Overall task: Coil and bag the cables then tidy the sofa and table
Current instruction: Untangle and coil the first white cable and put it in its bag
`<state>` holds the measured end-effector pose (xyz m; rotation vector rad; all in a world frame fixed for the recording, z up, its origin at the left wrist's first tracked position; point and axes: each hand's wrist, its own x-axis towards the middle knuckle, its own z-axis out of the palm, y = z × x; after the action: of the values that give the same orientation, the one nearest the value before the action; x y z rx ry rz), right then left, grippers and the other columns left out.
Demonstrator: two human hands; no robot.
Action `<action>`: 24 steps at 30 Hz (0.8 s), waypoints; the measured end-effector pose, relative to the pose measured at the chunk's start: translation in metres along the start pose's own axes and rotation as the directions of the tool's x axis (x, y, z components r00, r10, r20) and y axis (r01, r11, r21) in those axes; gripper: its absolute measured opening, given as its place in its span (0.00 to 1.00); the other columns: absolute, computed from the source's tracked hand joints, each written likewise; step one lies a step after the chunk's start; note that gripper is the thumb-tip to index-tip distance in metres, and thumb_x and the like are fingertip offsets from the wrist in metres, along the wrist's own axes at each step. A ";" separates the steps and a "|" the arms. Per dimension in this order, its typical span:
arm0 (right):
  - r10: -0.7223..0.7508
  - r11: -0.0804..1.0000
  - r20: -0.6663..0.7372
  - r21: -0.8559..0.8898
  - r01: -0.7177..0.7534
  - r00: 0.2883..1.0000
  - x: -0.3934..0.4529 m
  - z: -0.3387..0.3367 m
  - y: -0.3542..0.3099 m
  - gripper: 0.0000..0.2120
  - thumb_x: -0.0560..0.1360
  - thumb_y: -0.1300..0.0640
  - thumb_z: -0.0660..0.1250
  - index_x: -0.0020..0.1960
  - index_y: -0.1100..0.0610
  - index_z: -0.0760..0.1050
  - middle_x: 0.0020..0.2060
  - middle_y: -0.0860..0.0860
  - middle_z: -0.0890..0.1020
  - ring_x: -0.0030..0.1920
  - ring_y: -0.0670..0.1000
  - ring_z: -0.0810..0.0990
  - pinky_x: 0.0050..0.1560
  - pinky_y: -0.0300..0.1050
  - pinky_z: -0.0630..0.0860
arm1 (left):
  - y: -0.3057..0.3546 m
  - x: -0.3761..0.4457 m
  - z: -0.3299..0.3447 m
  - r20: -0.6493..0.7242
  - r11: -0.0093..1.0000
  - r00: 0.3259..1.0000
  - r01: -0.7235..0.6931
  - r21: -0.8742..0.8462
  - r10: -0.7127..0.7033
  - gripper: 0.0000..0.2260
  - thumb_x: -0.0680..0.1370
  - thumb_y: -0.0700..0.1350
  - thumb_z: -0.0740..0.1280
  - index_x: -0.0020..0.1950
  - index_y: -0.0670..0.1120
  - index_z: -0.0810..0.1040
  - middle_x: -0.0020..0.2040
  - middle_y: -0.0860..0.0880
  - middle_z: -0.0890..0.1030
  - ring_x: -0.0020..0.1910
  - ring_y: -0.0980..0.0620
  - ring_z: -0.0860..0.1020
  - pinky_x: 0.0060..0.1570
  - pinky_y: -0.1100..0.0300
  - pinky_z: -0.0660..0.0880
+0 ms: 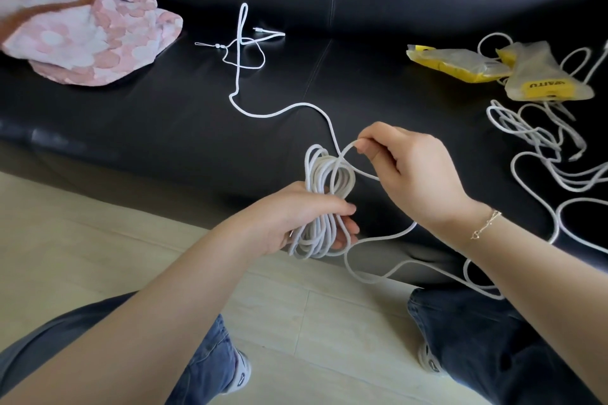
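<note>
My left hand (292,217) grips a bundle of white cable loops (324,181) above the front edge of the black sofa (164,115). My right hand (411,171) pinches a strand of the same cable just right of the bundle, forming a loop. The loose rest of this cable (250,76) runs back over the seat to its plug end. More white cables (539,148) lie tangled on the right of the seat. Two yellow and clear plastic bags (460,66) lie at the back right.
A pink flowered cushion (85,29) with a brown strap lies on the sofa's left. Pale wooden floor (98,240) is in front of the sofa. My knees in jeans are at the bottom of the view.
</note>
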<state>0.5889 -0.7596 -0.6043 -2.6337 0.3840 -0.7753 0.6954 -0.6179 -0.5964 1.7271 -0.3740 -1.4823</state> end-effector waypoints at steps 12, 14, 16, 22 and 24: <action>0.451 0.802 0.396 0.214 -0.558 0.800 0.014 -0.014 0.007 0.30 0.75 0.38 0.66 0.31 0.64 0.66 0.25 0.54 0.66 0.26 0.50 0.62 0.33 0.43 0.66 | 0.006 0.004 -0.024 -0.136 0.895 0.991 -0.072 -0.440 0.013 0.15 0.77 0.48 0.70 0.33 0.44 0.73 0.28 0.51 0.71 0.22 0.57 0.74 0.21 0.67 0.71; 0.453 0.766 0.461 0.236 -0.598 0.763 0.015 -0.019 0.008 0.29 0.76 0.39 0.64 0.29 0.60 0.64 0.24 0.55 0.67 0.26 0.51 0.65 0.36 0.45 0.69 | 0.007 0.003 -0.030 -0.151 0.854 0.987 -0.117 -0.507 0.045 0.13 0.77 0.47 0.70 0.34 0.45 0.74 0.30 0.52 0.72 0.24 0.57 0.74 0.22 0.67 0.71; 0.442 0.751 0.503 0.245 -0.613 0.743 0.016 -0.025 0.013 0.26 0.78 0.42 0.62 0.29 0.59 0.65 0.23 0.54 0.68 0.27 0.52 0.68 0.41 0.48 0.73 | 0.008 0.003 -0.040 -0.184 0.768 0.979 -0.182 -0.615 0.084 0.13 0.77 0.46 0.70 0.35 0.46 0.73 0.32 0.52 0.71 0.25 0.58 0.74 0.23 0.67 0.71; 0.413 0.800 0.307 0.329 -0.503 0.858 0.013 -0.022 0.014 0.13 0.81 0.56 0.59 0.40 0.54 0.75 0.26 0.46 0.70 0.26 0.45 0.65 0.29 0.36 0.65 | 0.007 0.002 -0.046 -0.220 0.742 0.970 -0.220 -0.633 0.100 0.10 0.76 0.47 0.72 0.37 0.45 0.77 0.31 0.52 0.71 0.25 0.58 0.76 0.26 0.67 0.72; 0.376 0.859 0.256 0.264 -0.438 0.891 0.011 -0.018 0.010 0.12 0.80 0.56 0.60 0.40 0.53 0.75 0.24 0.45 0.70 0.24 0.43 0.64 0.26 0.35 0.63 | 0.006 0.002 -0.038 -0.206 0.808 0.974 -0.197 -0.555 0.096 0.08 0.75 0.48 0.73 0.46 0.44 0.84 0.31 0.52 0.71 0.24 0.59 0.76 0.25 0.66 0.72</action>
<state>0.5863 -0.7772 -0.5896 -2.1909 0.6766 -0.3920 0.7326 -0.6084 -0.5946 1.2846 0.0385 -1.1635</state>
